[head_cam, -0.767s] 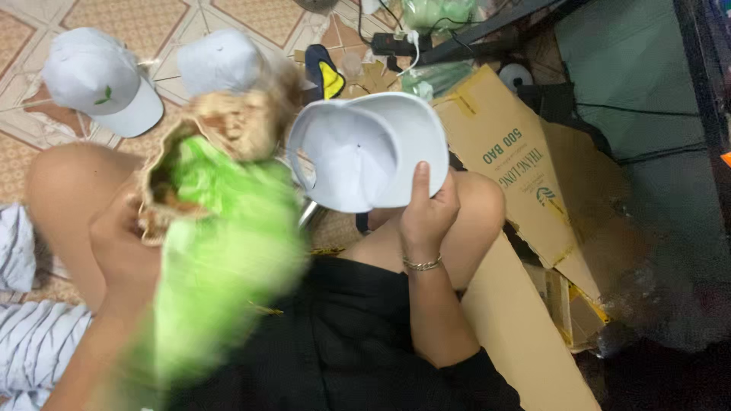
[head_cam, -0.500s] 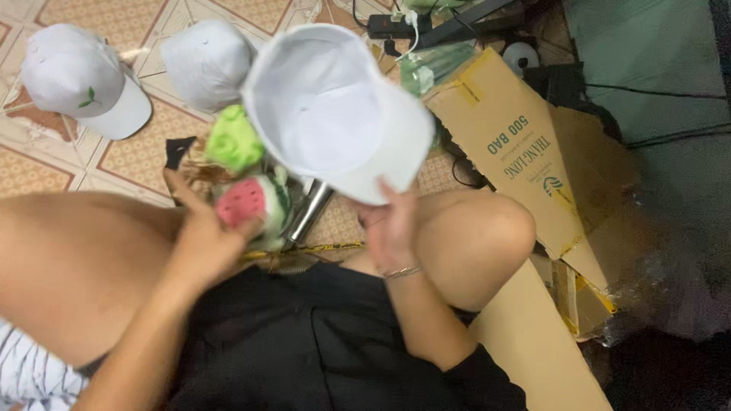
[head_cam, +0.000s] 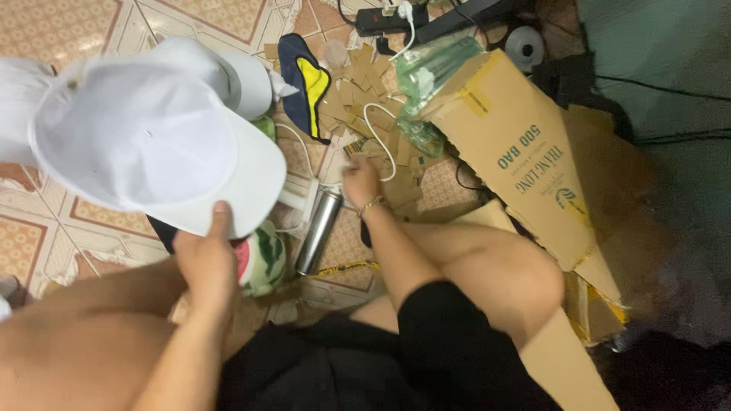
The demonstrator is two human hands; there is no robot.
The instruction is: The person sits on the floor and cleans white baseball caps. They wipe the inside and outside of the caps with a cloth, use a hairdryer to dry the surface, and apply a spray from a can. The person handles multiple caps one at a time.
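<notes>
Grip check: our left hand (head_cam: pixel 205 262) is clamped on the brim of the white cap (head_cam: pixel 152 144), thumb on top, cap held up over the floor with its crown away from us. Our right hand (head_cam: pixel 362 183) is down among the cardboard scraps (head_cam: pixel 358 99) on the tiled floor (head_cam: pixel 68 27), blurred, so we cannot tell if it's closed on anything. Silver can (head_cam: pixel 318 232) lies between both hands, long axis running roughly toward us, just left of the right wrist; right hand is nearer.
</notes>
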